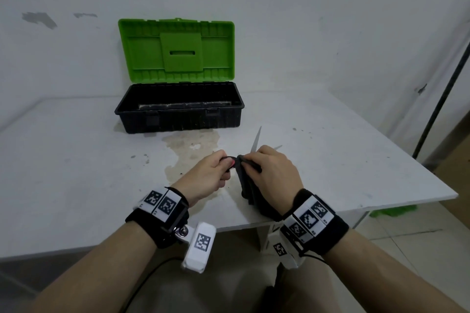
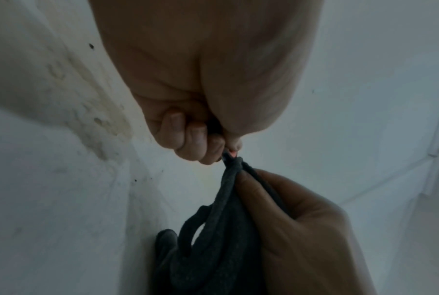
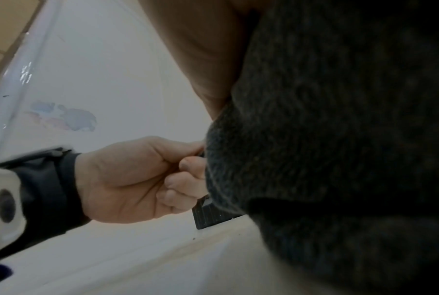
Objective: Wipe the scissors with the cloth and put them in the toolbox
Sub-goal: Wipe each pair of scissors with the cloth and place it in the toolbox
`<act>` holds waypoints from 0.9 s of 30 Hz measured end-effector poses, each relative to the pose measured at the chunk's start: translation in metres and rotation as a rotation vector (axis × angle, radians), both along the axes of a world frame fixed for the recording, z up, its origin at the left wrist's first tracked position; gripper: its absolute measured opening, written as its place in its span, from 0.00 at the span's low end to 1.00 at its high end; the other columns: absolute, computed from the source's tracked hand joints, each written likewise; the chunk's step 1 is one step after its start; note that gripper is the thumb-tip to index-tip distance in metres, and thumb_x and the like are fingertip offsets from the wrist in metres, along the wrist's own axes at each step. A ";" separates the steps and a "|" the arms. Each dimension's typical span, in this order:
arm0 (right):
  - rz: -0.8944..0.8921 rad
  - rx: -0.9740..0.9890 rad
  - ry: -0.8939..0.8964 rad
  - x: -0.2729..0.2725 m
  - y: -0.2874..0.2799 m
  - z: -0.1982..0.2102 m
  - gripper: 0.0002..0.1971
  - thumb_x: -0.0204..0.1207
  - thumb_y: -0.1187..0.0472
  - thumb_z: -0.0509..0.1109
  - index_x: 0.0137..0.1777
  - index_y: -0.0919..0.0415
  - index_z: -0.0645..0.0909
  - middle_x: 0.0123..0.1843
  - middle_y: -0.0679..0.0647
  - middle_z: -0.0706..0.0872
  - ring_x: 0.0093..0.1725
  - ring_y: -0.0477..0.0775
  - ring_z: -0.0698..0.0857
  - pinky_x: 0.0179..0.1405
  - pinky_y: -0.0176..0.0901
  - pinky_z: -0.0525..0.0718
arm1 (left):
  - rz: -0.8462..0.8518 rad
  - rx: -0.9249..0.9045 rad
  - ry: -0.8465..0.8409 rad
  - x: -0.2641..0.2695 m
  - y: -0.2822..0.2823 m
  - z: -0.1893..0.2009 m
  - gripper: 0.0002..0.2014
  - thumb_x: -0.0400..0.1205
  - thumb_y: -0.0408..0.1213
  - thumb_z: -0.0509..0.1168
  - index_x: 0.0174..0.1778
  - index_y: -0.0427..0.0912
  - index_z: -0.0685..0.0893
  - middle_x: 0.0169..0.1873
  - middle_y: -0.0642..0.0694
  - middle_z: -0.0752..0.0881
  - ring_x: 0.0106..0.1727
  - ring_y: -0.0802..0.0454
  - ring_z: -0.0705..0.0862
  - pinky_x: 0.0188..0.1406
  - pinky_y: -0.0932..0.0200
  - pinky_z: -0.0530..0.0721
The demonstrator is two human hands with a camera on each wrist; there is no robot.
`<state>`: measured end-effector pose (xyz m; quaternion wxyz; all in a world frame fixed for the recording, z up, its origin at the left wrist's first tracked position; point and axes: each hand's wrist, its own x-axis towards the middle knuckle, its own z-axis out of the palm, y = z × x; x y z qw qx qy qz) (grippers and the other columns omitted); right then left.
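Over the middle of the white table [image 1: 76, 180], my left hand [image 1: 211, 175] grips the dark handle of the scissors [image 1: 256, 141]. Their two silver blades stick out spread beyond my right hand [image 1: 274, 173], pointing away from me. My right hand pinches a dark grey cloth [image 1: 248, 185] around the scissors near the handle; the rest of the cloth hangs down toward the table. In the left wrist view my left hand [image 2: 201, 139] curls on the handle and the cloth [image 2: 221, 229] bunches beside my right hand [image 2: 301, 229]. The cloth [image 3: 327, 139] fills the right wrist view, with my left hand [image 3: 137, 179] beside it.
A black toolbox [image 1: 178, 119] with its green lid [image 1: 178, 51] raised stands at the back of the table against the wall; something long and grey lies in its bottom. A brownish stain [image 1: 188, 150] spreads in front of it. The table's right edge [image 1: 407, 160] drops to the floor.
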<state>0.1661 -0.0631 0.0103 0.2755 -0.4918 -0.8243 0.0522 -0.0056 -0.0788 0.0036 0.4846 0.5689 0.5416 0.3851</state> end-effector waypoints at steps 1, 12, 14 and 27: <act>-0.010 -0.002 0.012 0.001 0.002 0.001 0.12 0.83 0.48 0.63 0.53 0.48 0.87 0.45 0.46 0.81 0.42 0.51 0.82 0.38 0.50 0.83 | 0.003 0.002 0.011 0.000 0.001 0.000 0.11 0.92 0.36 0.52 0.44 0.41 0.71 0.28 0.51 0.69 0.23 0.61 0.65 0.22 0.66 0.62; -0.022 0.051 0.069 0.011 -0.002 0.011 0.09 0.81 0.52 0.66 0.52 0.52 0.86 0.45 0.46 0.79 0.40 0.52 0.81 0.37 0.49 0.82 | 0.046 -0.051 0.017 -0.007 0.007 0.003 0.10 0.92 0.38 0.53 0.45 0.42 0.73 0.28 0.49 0.70 0.24 0.58 0.65 0.21 0.66 0.61; 0.039 0.038 0.002 0.003 -0.006 0.011 0.11 0.82 0.49 0.65 0.55 0.49 0.87 0.45 0.45 0.79 0.41 0.51 0.81 0.35 0.48 0.82 | 0.021 -0.052 0.010 -0.002 0.006 0.005 0.10 0.92 0.38 0.53 0.47 0.41 0.73 0.28 0.49 0.70 0.24 0.58 0.64 0.22 0.65 0.59; 0.005 0.000 -0.006 0.004 -0.006 0.017 0.11 0.81 0.49 0.65 0.50 0.53 0.87 0.43 0.47 0.79 0.41 0.53 0.80 0.37 0.52 0.82 | 0.008 -0.027 0.045 -0.004 0.006 0.008 0.10 0.92 0.39 0.53 0.46 0.42 0.73 0.29 0.49 0.72 0.26 0.57 0.65 0.25 0.60 0.59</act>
